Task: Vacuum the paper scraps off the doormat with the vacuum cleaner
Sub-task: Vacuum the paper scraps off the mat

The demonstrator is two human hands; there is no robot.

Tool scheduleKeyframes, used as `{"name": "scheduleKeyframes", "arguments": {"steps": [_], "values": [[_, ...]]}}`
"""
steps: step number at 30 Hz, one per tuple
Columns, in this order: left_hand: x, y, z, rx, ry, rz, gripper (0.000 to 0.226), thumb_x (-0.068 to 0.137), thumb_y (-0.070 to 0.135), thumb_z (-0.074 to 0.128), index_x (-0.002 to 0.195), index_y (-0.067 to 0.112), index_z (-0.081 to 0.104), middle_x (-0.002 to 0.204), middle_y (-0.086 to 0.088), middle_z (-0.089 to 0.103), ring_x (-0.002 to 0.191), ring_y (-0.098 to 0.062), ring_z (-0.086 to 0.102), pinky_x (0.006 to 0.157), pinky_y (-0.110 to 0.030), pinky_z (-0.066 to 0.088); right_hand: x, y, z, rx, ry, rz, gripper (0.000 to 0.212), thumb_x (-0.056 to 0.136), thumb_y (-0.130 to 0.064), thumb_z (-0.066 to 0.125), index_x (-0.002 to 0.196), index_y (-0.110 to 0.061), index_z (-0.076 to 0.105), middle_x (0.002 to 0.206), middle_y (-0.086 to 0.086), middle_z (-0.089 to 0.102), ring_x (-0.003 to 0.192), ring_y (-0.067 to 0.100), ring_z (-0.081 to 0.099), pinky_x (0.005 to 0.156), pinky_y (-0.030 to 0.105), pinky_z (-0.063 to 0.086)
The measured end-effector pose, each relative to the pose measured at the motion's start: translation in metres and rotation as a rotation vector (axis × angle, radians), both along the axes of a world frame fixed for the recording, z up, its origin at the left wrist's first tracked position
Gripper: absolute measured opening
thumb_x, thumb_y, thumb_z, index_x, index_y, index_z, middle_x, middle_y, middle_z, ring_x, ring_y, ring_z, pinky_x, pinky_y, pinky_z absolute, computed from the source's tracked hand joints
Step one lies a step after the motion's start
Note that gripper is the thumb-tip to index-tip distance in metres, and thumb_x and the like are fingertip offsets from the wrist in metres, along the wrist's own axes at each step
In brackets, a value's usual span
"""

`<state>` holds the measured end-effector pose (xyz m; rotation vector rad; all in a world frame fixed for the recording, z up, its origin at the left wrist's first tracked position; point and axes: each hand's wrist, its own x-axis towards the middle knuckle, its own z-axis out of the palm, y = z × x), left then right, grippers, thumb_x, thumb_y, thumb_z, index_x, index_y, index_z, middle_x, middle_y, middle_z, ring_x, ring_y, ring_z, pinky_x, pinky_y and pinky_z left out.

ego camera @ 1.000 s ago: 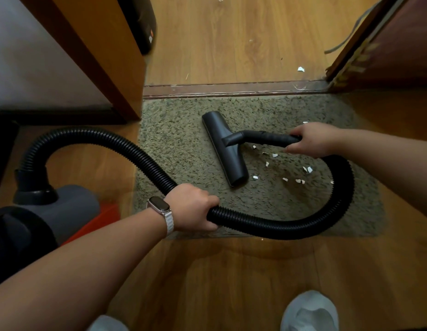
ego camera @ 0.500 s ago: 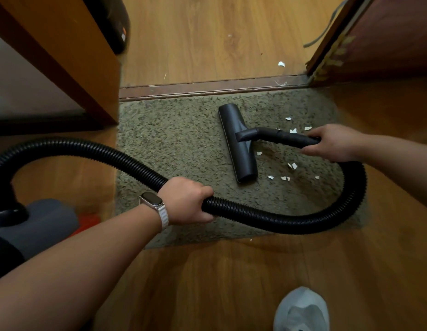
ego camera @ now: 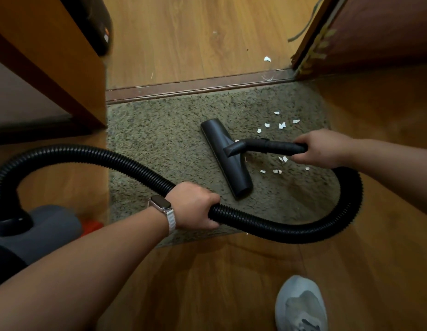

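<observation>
We show the floor nozzle (ego camera: 228, 161) lying flat on the doormat (ego camera: 160, 144), one long edge facing the paper scraps (ego camera: 281, 125) that remain on the mat's right half. One cluster lies toward the far edge, and a second cluster (ego camera: 276, 171) lies near the right hand (ego camera: 322, 149). Compared with a second ago, the nozzle has shifted rightward across the mat, and the few scraps that lay just beside that edge are no longer seen. We judge them taken up, so the sweep is working but unfinished. The right hand's grip is wrapped round the rigid tube (ego camera: 279, 146). The left hand (ego camera: 195, 206) keeps its grip closed round the ribbed hose (ego camera: 291, 231) at the mat's near edge, as before. The vacuum body (ego camera: 40, 230) sits on the floor to the left. One stray scrap (ego camera: 267, 59) lies beyond the threshold strip (ego camera: 195, 86), off the mat.
</observation>
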<state>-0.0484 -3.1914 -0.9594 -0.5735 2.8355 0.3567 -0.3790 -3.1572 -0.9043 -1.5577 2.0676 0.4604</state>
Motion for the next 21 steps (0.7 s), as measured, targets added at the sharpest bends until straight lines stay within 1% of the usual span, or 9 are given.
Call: {"name": "scheduleKeyframes", "arguments": {"steps": [4,9,11,13,15,17,19,21], "values": [[-0.002,-0.002,0.011,0.008,-0.03,0.022,0.039,0.08,0.064,0.052,0.087,0.026,0.057,0.081,0.005,0.067,0.075,-0.02,0.066,0.065,-0.03,0.052,-0.005,0.023,0.009,0.003,0.035,-0.091,0.018,0.089,-0.046,0.061,0.095,-0.03,0.064,0.074,-0.003,0.062,0.066,0.013,0.057,0.053,0.028,0.037],[0.003,-0.001,0.021,-0.025,0.032,0.071,0.042,0.079,0.07,0.053,0.079,0.028,0.053,0.068,0.009,0.06,0.065,-0.015,0.063,0.059,-0.028,0.051,0.0,0.028,0.009,-0.013,0.022,-0.125,0.016,0.089,-0.046,0.06,0.088,-0.03,0.061,0.075,-0.002,0.062,0.068,0.015,0.058,0.054,0.029,0.038],[0.006,0.0,0.021,-0.048,0.064,0.078,0.05,0.076,0.078,0.048,0.077,0.028,0.052,0.068,0.009,0.061,0.063,-0.014,0.062,0.057,-0.026,0.048,0.002,0.027,0.006,-0.001,0.005,-0.094,0.015,0.09,-0.046,0.059,0.091,-0.031,0.062,0.075,-0.003,0.063,0.067,0.014,0.058,0.054,0.028,0.038],[0.007,0.0,0.019,-0.08,0.087,0.112,0.063,0.072,0.086,0.038,0.077,0.027,0.057,0.067,0.01,0.062,0.06,-0.012,0.061,0.054,-0.025,0.047,0.004,0.025,0.003,-0.004,-0.023,-0.067,0.014,0.09,-0.045,0.059,0.094,-0.032,0.063,0.075,-0.003,0.063,0.065,0.013,0.058,0.052,0.028,0.037],[0.005,0.007,0.014,-0.099,0.101,0.145,0.07,0.069,0.091,0.031,0.074,0.026,0.057,0.063,0.01,0.06,0.055,-0.011,0.059,0.051,-0.025,0.046,0.003,0.022,-0.004,-0.014,-0.04,-0.03,0.014,0.091,-0.044,0.059,0.096,-0.032,0.063,0.075,-0.002,0.062,0.065,0.013,0.057,0.052,0.028,0.036],[0.0,0.019,0.007,-0.101,0.124,0.167,0.071,0.069,0.092,0.032,0.068,0.026,0.055,0.057,0.011,0.056,0.05,-0.012,0.057,0.048,-0.025,0.046,-0.005,0.023,-0.009,-0.025,-0.045,-0.007,0.014,0.091,-0.045,0.059,0.097,-0.032,0.063,0.075,-0.003,0.062,0.066,0.012,0.057,0.052,0.028,0.036],[-0.008,0.028,0.003,-0.105,0.14,0.201,0.068,0.069,0.092,0.036,0.063,0.026,0.052,0.052,0.013,0.047,0.046,-0.011,0.055,0.045,-0.023,0.043,-0.019,0.023,-0.011,-0.033,-0.065,-0.02,0.015,0.09,-0.045,0.061,0.097,-0.033,0.063,0.074,-0.005,0.063,0.067,0.011,0.058,0.053,0.028,0.036],[-0.018,0.032,0.005,-0.096,0.123,0.222,0.065,0.068,0.091,0.037,0.063,0.027,0.048,0.051,0.014,0.042,0.046,-0.01,0.053,0.045,-0.022,0.039,-0.032,0.024,-0.013,-0.035,-0.083,-0.031,0.016,0.089,-0.045,0.063,0.098,-0.033,0.064,0.074,-0.005,0.063,0.067,0.011,0.058,0.053,0.028,0.036]]}}
